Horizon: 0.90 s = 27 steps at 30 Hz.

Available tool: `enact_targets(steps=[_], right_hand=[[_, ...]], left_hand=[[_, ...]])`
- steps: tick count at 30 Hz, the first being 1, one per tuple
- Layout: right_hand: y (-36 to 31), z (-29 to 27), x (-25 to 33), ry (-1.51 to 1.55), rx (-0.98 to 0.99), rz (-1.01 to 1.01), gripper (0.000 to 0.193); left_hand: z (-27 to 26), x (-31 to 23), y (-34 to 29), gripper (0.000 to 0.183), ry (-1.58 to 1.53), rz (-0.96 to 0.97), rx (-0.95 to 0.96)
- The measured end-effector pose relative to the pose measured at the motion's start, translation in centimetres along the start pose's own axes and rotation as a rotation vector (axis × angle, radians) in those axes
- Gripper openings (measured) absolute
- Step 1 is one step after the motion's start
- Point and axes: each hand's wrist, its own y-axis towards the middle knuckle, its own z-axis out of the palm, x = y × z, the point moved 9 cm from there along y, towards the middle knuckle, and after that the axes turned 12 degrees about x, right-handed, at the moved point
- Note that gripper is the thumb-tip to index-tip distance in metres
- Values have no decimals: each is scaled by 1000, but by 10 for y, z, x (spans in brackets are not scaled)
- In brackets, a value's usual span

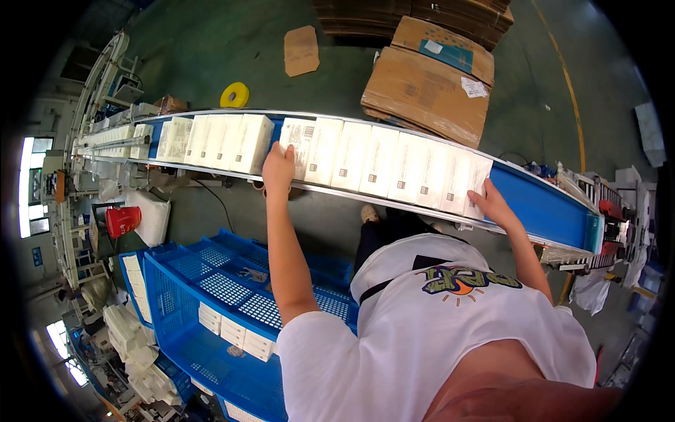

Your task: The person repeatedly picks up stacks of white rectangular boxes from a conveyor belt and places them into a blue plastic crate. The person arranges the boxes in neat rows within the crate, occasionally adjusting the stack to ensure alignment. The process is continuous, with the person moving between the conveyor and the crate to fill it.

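A row of several white packs [374,160] stands side by side on a blue conveyor belt [538,198]. My left hand [279,167] grips the row's left end, thumb on the near face of the end pack. At the right end, my right hand [494,204] presses on the last pack with its fingers bent round the edge. The row is squeezed between both hands. Left of my left hand, past a small gap of blue belt, a second group of white packs [219,143] stands on the conveyor.
Below the belt, at left, stands a blue plastic crate [211,330] with white packs inside. Flattened cardboard cartons [429,88] are stacked beyond the conveyor. A yellow tape roll [234,95] and a cardboard piece [301,51] lie on the floor. A red bucket [123,221] stands left.
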Motion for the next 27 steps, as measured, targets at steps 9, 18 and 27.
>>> enact_targets(steps=[9, 18, 27], right_hand=[[-3, 9, 10, 296, -64, 38, 54], [26, 37, 31, 225, -23, -35, 54], [12, 4, 14, -103, 15, -74, 47]], left_hand=[[-49, -85, -73, 32, -90, 273, -187], [-88, -5, -39, 31, 136, 89, -293], [-48, -8, 16, 39, 61, -18, 0]])
